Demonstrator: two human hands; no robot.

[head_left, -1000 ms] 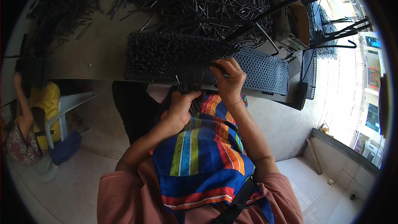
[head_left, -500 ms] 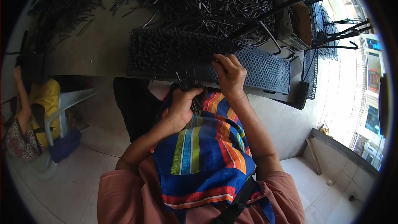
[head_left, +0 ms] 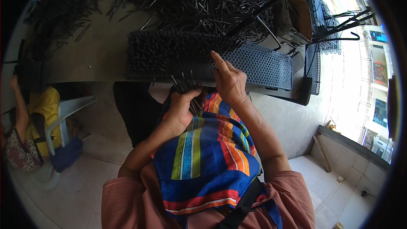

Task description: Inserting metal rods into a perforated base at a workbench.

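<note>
A bundle of thin dark rods (head_left: 183,85) stands fanned in my left hand (head_left: 181,109), closed round it just below the table edge. Their lower ends show beneath my fingers. My right hand (head_left: 231,82) is over a long dark rack with a honeycomb of holes (head_left: 267,65). Its index finger stretches out to the border between filled and bare holes, the other fingers are curled, and I make out nothing in it. Dark rods standing close together (head_left: 169,53) fill the left part of the rack; the right part shows bare holes.
Loose piles of dark rods (head_left: 203,0) lie behind the rack and at the far left. An open cardboard box (head_left: 296,17) and a black bar stand at the back right, near wire racks (head_left: 324,29). At the left, another person's arm (head_left: 21,106) reaches beside a chair (head_left: 76,106).
My right hand's index finger has straightened forward from a bent, pinching pose. My left hand still holds the rods. The whole view has shifted slightly.
</note>
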